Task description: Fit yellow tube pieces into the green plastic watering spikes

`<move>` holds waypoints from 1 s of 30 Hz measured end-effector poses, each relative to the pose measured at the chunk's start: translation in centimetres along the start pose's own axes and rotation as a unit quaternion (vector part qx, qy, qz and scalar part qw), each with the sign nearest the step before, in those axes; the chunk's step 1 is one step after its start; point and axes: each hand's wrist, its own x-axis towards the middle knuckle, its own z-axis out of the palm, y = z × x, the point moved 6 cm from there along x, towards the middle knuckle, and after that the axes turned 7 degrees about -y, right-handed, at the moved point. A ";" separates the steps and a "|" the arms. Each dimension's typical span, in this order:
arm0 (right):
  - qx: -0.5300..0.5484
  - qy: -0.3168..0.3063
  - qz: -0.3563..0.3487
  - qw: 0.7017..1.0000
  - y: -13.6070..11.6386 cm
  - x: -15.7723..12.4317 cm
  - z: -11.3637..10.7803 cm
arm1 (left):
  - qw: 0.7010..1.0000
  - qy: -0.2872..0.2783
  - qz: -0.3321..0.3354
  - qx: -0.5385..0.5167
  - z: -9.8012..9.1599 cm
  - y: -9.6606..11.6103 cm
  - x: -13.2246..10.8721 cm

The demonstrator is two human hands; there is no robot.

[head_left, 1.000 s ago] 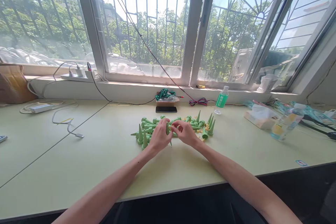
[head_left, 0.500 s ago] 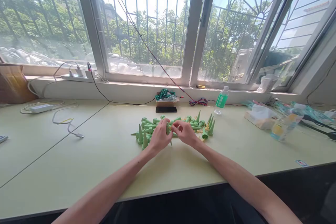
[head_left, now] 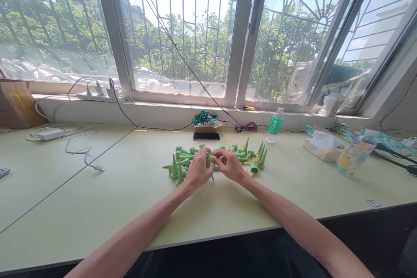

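Little has moved: nearside of the smartphone (head_left: pixel 206 136), left hand (head_left: pixel 198 167) grips green spike (head_left: pixel 208 161), apparently steadying it for right hand (head_left: pixel 230 165), grip unclear.

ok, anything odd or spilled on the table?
No spill or damage visible. Just untidy: green spikes lie jumbled, some upright, others sideways, small yellow pieces strewn at the pile's right.
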 end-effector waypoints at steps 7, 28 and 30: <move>0.003 -0.002 0.010 1.000 -0.1 0.0 0.0 | 1.000 0.014 0.011 0.009 -0.1 0.1 0.0; 0.018 0.000 0.009 1.000 -0.3 0.0 -0.1 | 1.000 0.006 0.009 0.007 -0.1 0.3 -0.1; 0.019 -0.001 0.011 1.000 -0.3 0.0 -0.1 | 1.000 0.008 0.013 0.007 -0.1 0.3 -0.1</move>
